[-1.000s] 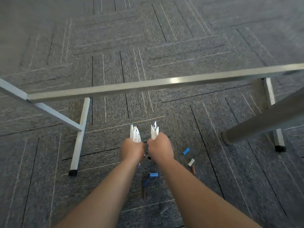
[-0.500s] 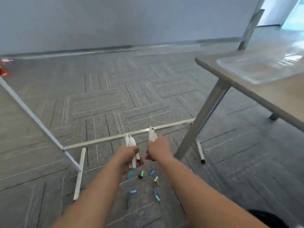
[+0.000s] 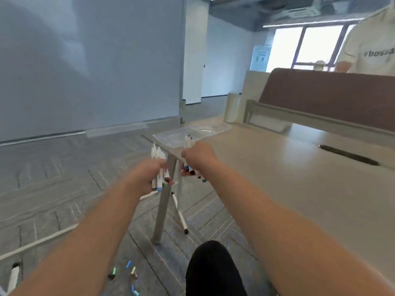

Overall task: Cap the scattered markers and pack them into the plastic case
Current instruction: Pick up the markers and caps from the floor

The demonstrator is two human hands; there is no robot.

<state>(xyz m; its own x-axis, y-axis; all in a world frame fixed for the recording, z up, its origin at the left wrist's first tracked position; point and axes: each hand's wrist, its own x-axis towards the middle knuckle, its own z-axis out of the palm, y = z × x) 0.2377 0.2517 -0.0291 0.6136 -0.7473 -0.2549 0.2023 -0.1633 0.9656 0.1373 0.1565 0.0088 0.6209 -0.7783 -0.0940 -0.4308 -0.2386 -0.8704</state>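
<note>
My left hand (image 3: 147,174) grips a bundle of white markers (image 3: 158,167), held upright beside the table's corner. My right hand (image 3: 198,157) grips a second bundle of markers (image 3: 188,142), raised over the table's near corner. The clear plastic case (image 3: 192,131) lies open on the table's far left corner, just beyond my right hand. Several loose coloured caps (image 3: 128,272) lie on the carpet below, between my arms.
A beige table (image 3: 288,178) fills the right side, with a grey leg (image 3: 162,210) under its corner. A brown divider panel (image 3: 331,97) stands at its back. Another person in a white shirt (image 3: 372,43) stands behind it. A white frame foot (image 3: 14,276) sits at bottom left.
My view has lifted from the carpet to table height. Both hands, still gripping their marker bundles, have risen from near the floor to the table's corner.
</note>
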